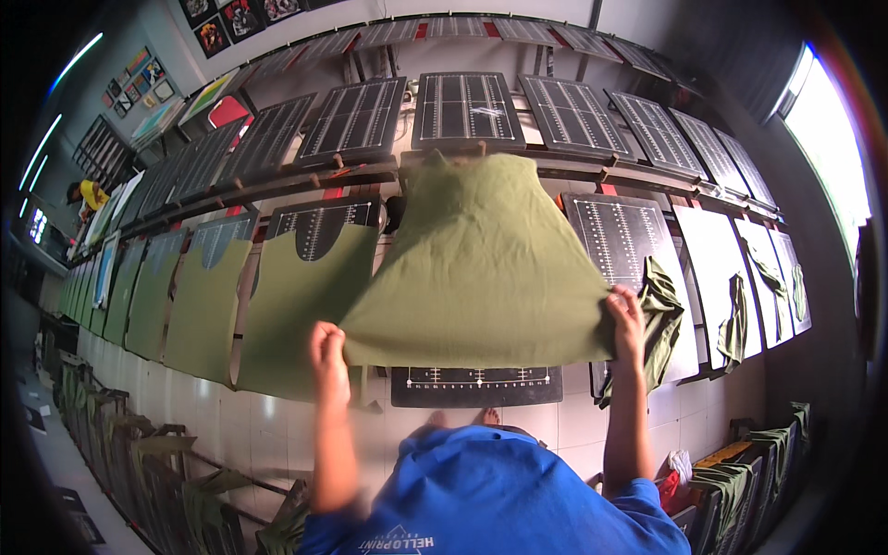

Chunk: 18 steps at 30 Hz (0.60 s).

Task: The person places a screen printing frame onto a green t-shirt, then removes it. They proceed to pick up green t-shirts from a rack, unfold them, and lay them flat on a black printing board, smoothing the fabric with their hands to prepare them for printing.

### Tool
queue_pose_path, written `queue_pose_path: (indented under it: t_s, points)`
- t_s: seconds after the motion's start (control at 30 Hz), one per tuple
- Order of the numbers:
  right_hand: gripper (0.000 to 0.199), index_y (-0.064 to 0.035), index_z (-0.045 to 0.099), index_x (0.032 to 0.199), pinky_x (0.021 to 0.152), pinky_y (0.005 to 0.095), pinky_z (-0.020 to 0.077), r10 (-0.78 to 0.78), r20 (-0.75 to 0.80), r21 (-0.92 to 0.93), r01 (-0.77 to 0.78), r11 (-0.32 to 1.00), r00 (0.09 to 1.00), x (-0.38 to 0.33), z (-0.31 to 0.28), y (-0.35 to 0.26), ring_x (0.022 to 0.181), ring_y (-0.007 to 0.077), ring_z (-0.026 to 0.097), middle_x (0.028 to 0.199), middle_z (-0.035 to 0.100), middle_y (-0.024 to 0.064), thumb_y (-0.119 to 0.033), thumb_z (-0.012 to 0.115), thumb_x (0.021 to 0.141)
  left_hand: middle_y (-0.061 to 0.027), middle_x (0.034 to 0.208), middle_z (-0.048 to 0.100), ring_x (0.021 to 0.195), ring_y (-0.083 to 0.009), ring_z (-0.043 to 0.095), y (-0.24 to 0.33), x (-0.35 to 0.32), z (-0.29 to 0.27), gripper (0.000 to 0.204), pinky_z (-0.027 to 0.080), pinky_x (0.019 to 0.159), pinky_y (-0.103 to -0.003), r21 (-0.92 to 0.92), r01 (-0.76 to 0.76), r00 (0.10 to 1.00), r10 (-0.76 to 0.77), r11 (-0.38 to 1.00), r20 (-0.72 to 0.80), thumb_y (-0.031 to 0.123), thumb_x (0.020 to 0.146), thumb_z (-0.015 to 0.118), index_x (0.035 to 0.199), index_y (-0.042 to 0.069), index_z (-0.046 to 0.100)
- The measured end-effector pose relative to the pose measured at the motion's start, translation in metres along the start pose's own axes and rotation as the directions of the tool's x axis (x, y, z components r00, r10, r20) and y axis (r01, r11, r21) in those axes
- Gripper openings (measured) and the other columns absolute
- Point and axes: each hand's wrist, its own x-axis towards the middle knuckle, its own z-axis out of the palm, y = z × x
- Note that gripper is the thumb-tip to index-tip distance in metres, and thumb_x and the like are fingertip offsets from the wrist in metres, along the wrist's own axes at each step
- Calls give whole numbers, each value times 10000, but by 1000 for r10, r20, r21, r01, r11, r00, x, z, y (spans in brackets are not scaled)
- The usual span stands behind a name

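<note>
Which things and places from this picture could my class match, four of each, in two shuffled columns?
Things:
1. bare left hand
2. bare right hand
3. nearest crumpled dark-green cloth
4. nearest black rectangular board with white markings

Places:
A. in folds, right of the light olive-green fabric panel
B. holding the panel's near left corner
C. showing below the panel's near edge
D. holding the panel's near right corner

Pairs: 1-B, 2-D, 3-A, 4-C

Head view: a wide fisheye, left of a side-by-side pair, worn on the head of the person (499,495), facing down and forward. Relative to the green cloth (481,277), it sits above the near edge, close by; rows of boards (467,109) lie farther off, beyond.
</note>
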Motion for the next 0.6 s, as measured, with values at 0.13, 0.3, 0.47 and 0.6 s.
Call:
queue_pose_path:
  t_s: [0.13,0.3,0.47,0.6]
  points:
    - [351,-7,602,1261,844,251,490,212,-118,-105,-225,969,970,-11,-29,102,934,105,617,1067,668,28,-150,680,950,70,811,430,751,-37,368,-107,-25,-33,152,332,663,-224,188,113,984,-137,976,117,81,944,605,826,108,512]
    - [112,-91,652,940,672,238,437,412,-73,-178,-418,891,908,-84,-89,168,748,53,538,832,608,-58,-191,700,940,20,788,521,714,-67,514,-151,-104,-67,139,456,615,-223,358,357,921,-389,863,19,107,970,591,860,72,513]
    - [140,-203,620,873,702,273,390,632,-179,-359,-648,672,754,-154,-111,166,745,45,497,795,556,-109,-306,699,926,-53,969,626,828,-148,670,-179,-178,-117,108,565,716,-280,312,573,808,-585,758,-63,158,1004,581,1011,64,529]
    - [114,-167,629,905,693,250,396,659,-168,-305,-674,672,733,-146,-105,164,778,44,531,827,583,-94,-256,691,941,-10,1052,619,792,-119,638,-189,-161,-87,251,519,720,-289,116,643,765,-632,757,-123,288,1019,614,1152,92,529]
